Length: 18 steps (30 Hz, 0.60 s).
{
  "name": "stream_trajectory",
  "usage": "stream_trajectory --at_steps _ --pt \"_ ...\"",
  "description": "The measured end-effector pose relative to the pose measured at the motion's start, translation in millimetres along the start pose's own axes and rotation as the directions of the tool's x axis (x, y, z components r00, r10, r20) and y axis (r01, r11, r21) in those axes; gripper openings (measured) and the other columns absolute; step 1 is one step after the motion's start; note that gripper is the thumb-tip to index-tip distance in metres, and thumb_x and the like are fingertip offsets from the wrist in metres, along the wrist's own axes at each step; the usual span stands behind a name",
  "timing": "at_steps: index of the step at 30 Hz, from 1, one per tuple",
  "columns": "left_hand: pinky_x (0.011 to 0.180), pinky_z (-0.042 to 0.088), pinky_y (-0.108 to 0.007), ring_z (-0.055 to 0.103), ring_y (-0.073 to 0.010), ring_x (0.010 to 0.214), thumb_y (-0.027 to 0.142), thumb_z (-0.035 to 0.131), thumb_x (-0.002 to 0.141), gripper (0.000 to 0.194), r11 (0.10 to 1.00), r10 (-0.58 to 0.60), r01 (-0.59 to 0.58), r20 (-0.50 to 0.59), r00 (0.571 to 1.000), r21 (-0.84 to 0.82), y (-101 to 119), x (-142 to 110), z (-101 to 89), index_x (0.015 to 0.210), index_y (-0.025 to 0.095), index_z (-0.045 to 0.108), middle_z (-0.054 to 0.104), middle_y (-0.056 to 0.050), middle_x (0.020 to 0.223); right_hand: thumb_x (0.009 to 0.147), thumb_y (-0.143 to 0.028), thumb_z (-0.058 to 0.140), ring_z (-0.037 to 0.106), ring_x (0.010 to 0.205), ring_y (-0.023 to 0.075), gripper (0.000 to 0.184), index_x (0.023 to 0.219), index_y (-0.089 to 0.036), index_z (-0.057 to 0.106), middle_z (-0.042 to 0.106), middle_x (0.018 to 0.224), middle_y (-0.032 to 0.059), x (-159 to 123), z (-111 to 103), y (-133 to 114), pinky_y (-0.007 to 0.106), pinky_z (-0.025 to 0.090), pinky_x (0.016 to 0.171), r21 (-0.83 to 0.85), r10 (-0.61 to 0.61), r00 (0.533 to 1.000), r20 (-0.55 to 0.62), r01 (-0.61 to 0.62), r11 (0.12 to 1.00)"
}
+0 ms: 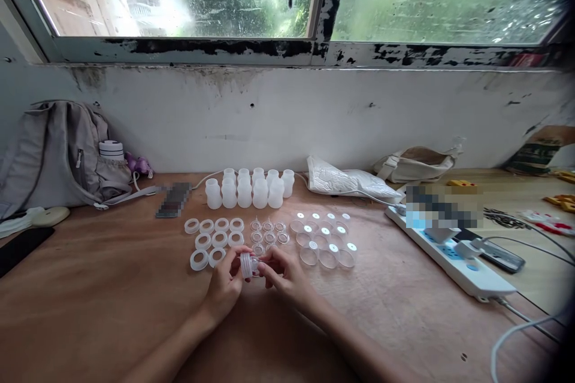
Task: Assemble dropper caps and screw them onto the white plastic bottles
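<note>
My left hand [224, 288] is closed around a clear ribbed screw ring [245, 265], held on its side just above the table. From the ring's right side a clear soft teat [255, 264] sticks out, and the fingers of my right hand [287, 278] pinch its tip. Just beyond my hands lie several clear teats [268, 238], partly hidden by my fingers. Left of these are rows of whitish screw rings [219, 239]. Clear domed caps [327, 258], each with a white dot, lie to the right. Behind stand several frosted white bottles [244, 193], upright and open-topped.
A white power strip [453, 257] with plugs and cables runs along the right, beside a phone [501, 258]. At the back are a white padded packet [345, 182] and a beige bag [417, 164]. A grey backpack [63, 155] and a blurred phone [173, 200] are at left.
</note>
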<state>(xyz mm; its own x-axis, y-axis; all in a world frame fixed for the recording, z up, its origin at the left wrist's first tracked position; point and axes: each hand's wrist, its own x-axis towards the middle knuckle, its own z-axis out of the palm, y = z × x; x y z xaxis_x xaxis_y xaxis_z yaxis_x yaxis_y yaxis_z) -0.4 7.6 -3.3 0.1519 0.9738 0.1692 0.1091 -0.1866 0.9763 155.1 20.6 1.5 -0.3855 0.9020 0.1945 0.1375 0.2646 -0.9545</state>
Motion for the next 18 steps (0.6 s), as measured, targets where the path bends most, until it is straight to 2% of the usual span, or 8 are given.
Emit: stream_trajectory --at_steps 3,7,11,14,18 --pt "0.063 0.047 -0.024 0.058 -0.0147 0.076 0.016 0.047 0.075 0.021 0.994 0.022 -0.021 -0.011 1.0 0.11 1 3 -2.1 0.095 0.019 0.052 0.059 -0.004 0.094 0.081 -0.036 0.048 0.044 0.046 0.0075 0.023 0.067 -0.017 0.048 0.048 0.055 -0.0031 0 -2 0 0.019 0.034 0.043 -0.112 -0.031 0.998 -0.046 0.025 0.993" --pt "0.063 0.047 -0.025 0.057 -0.0154 0.08 0.02 0.044 0.078 0.016 0.98 0.088 -0.078 -0.048 0.995 0.181 5 6 -6.6 0.089 0.019 0.055 0.057 -0.005 0.099 0.083 -0.036 0.043 0.033 0.044 0.007 0.036 0.053 -0.018 0.035 0.034 0.047 -0.0052 2 -4 0 0.02 0.026 0.042 -0.24 -0.099 0.98 -0.172 0.056 0.969" --pt "0.063 0.048 -0.026 0.056 -0.0171 0.085 0.025 0.043 0.079 0.017 0.962 0.153 -0.113 -0.145 0.978 0.249 10 11 -14.3 0.088 0.019 0.056 0.057 -0.005 0.097 0.082 -0.039 0.042 0.025 0.044 0.0067 0.042 0.049 -0.019 0.026 0.024 0.047 -0.0056 5 -8 1 0.022 0.021 0.042 -0.307 -0.161 0.946 -0.283 0.069 0.949" --pt "0.063 0.048 -0.025 0.056 -0.0162 0.084 0.025 0.042 0.08 0.017 0.928 0.22 -0.132 -0.226 0.949 0.348 9 17 -23.9 0.088 0.019 0.056 0.057 -0.005 0.095 0.082 -0.039 0.043 0.025 0.043 0.0069 0.042 0.049 -0.019 0.026 0.024 0.047 -0.0057 7 -10 3 0.022 0.021 0.043 -0.339 -0.193 0.927 -0.321 0.078 0.938" --pt "0.066 0.048 -0.025 0.055 -0.0159 0.086 0.025 0.04 0.08 0.018 0.848 0.333 -0.146 -0.299 0.894 0.509 1 42 -45.5 0.093 0.019 0.052 0.055 -0.005 0.097 0.083 -0.037 0.042 0.034 0.045 0.0083 0.033 0.055 -0.019 0.038 0.035 0.049 -0.0046 8 -14 6 0.021 0.027 0.045 -0.367 -0.209 0.922 -0.326 0.08 0.927"
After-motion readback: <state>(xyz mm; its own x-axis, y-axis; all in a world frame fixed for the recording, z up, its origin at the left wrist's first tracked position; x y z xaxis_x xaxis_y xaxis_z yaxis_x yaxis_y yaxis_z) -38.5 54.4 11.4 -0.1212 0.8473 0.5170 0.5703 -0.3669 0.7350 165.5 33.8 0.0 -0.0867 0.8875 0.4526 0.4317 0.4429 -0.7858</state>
